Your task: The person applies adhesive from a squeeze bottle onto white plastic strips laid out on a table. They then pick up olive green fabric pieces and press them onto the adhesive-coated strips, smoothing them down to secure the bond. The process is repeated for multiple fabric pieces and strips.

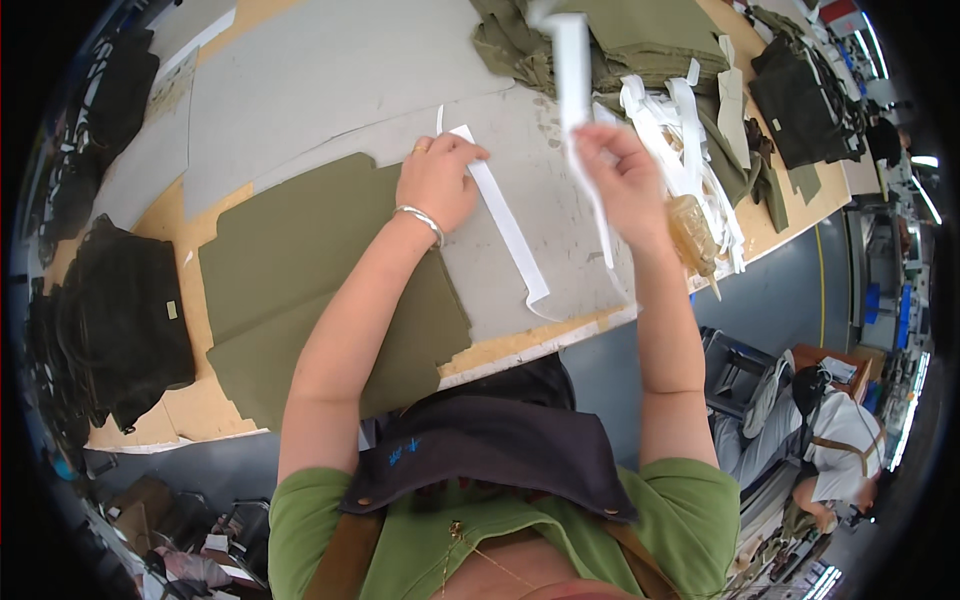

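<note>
My left hand [437,182], with a bracelet at the wrist, rests on the table with its fingers curled at the upper end of a white strip [508,227]. That strip lies slanting toward the table's near edge, its lower end folded over. An olive-green cut fabric panel [330,255] lies flat under my left forearm. Raised to the right, my right hand [622,180] pinches another white strip [572,75], which is blurred by motion; a thin tail hangs below it. Close to my right wrist is a bottle of amber liquid with a nozzle [692,235].
White strips lie in a tangled heap [665,120] beside stacked olive fabric [650,50] at the far right. Black bags [125,320] line the left side, with another black pile [805,95] at far right. A person [845,440] sits beyond the table's right side.
</note>
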`<state>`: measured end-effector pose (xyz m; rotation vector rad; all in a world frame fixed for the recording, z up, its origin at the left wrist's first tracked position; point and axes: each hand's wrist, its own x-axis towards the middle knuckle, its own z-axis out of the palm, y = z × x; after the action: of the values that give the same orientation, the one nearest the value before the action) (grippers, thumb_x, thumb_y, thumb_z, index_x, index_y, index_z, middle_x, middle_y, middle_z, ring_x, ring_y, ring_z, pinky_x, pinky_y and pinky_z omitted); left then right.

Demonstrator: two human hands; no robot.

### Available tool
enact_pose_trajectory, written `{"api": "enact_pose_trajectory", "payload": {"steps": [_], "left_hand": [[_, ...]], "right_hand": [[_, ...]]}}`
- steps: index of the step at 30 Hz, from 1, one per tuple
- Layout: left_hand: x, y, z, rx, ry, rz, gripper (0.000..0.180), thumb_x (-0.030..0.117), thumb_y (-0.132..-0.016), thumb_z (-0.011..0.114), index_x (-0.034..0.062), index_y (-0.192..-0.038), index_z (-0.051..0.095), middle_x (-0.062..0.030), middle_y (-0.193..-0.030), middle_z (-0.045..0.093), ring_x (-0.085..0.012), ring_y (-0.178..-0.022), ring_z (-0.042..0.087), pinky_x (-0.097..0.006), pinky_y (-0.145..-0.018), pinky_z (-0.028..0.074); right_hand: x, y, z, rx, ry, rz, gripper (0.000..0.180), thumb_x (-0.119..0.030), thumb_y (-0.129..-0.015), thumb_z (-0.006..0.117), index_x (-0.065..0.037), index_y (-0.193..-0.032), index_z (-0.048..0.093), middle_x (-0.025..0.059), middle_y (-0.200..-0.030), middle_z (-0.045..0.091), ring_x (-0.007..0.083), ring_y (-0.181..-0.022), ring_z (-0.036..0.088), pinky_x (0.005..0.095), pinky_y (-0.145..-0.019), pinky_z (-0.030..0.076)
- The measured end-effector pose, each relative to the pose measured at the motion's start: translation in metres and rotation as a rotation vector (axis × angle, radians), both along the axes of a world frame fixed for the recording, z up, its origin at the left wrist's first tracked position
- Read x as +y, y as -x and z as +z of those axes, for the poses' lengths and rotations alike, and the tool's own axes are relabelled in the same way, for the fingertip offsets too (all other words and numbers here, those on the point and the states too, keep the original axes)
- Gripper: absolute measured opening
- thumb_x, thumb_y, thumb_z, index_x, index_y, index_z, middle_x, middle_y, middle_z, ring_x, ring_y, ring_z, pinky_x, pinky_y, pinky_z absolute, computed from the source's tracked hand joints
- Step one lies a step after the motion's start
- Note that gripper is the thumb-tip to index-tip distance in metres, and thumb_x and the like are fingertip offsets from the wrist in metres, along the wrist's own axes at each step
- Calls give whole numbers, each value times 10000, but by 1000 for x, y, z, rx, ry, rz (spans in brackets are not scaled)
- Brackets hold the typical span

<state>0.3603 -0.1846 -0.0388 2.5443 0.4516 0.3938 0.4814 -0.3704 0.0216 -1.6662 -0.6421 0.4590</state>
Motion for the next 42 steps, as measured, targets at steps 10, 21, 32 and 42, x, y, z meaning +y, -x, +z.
{"api": "enact_pose_trajectory", "payload": {"steps": [10, 21, 32, 42], "left_hand": [[-36, 43, -4, 33, -76, -392, 316, 97, -809, 611, 175, -1113, 649, -11, -1213, 575, -217, -1181, 500, -410, -953, 376], [-40, 46, -7, 34, -75, -363, 376, 124, -808, 611, 168, -1181, 588, -17, -1281, 525, -249, -1210, 469, -454, -956, 360], [-38, 48, -7, 13, -85, -344, 358, 127, -806, 615, 161, -1161, 595, -17, -1262, 540, -248, -1198, 478, -454, -934, 364], [-39, 48, -11, -10, -84, -343, 356, 129, -802, 624, 160, -1156, 599, -17, -1264, 542, -247, -1199, 476, -454, -932, 373]], "right_hand": [[-33, 12, -66, -61, 371, 131, 168, -113, -880, 649, -38, -1029, 675, 51, -897, 669, 119, -730, 611, 268, -681, 508], [-108, -131, -16, -676, 585, -200, 180, -164, -777, 748, -116, -950, 739, 63, -934, 645, 180, -673, 574, 308, -653, 483], [-137, -165, -59, -566, 800, -93, 166, -94, -785, 745, -58, -942, 706, 28, -814, 636, 110, -716, 556, 266, -670, 461], [-148, -165, -62, -539, 740, -4, 141, -105, -813, 693, -38, -926, 642, 114, -839, 610, 247, -766, 594, 341, -742, 484]]}}
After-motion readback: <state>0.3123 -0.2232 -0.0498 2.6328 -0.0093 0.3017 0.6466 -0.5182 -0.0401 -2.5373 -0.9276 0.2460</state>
